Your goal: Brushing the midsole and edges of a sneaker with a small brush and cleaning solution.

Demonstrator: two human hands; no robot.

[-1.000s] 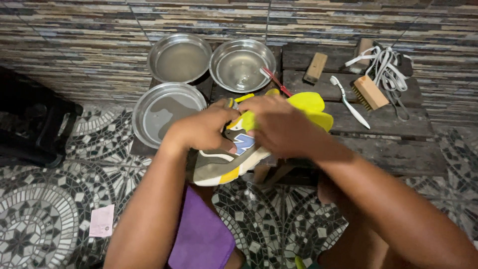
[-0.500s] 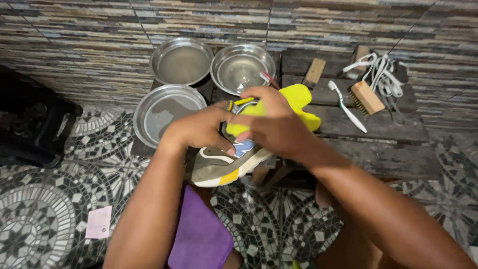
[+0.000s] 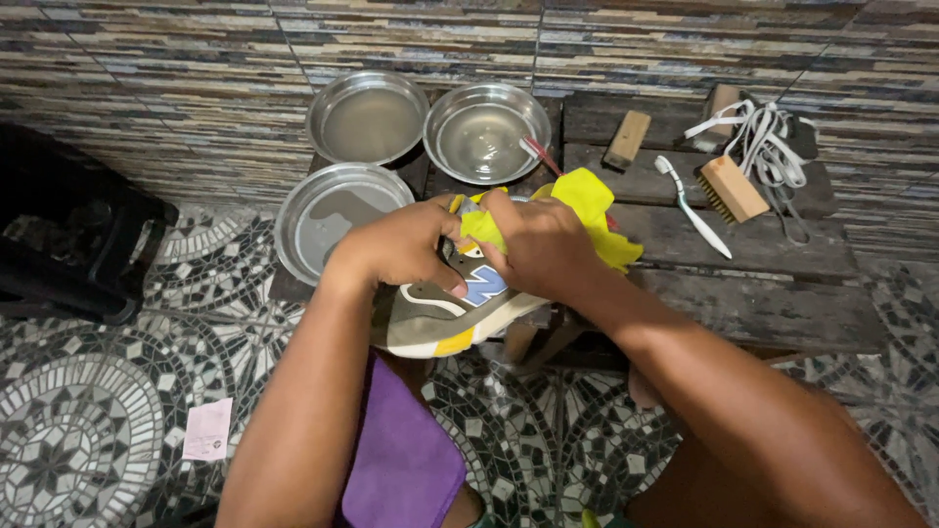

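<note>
1. Purple cloth (image 3: pixel 401 460) lies across the person's lap, nearest the camera, below both forearms. Not touched by either hand.
2. Sneaker (image 3: pixel 440 313) (olive upper, white sole, yellow heel patch, blue side mark) is held above the near edge of the bench (image 3: pixel 773 293), between lap and bench. Long axis runs lower left to upper right; the far end is hidden under the hands.
3. Left hand (image 3: pixel 401 249) is closed around the sneaker's upper from the left side, thumb on the side panel beside the blue mark.
4. Right hand (image 3: pixel 538 244) is closed on a bunched yellow cloth (image 3: pixel 587 200), pressing it onto the top of the sneaker. The two hands touch or nearly touch over the shoe; both are equally near it.
5. Just beyond the hands: three round metal bowls, the nearest (image 3: pixel 342 210) at the left, two (image 3: pixel 367 117) (image 3: pixel 486 119) farther back; the right rear one holds a red-handled tool.
6. Farther right on the bench: white toothbrush (image 3: pixel 693 205), wooden scrub brush (image 3: pixel 732 188), wooden block (image 3: pixel 628 139), white laces (image 3: pixel 773 137), well apart from the hands.
</note>
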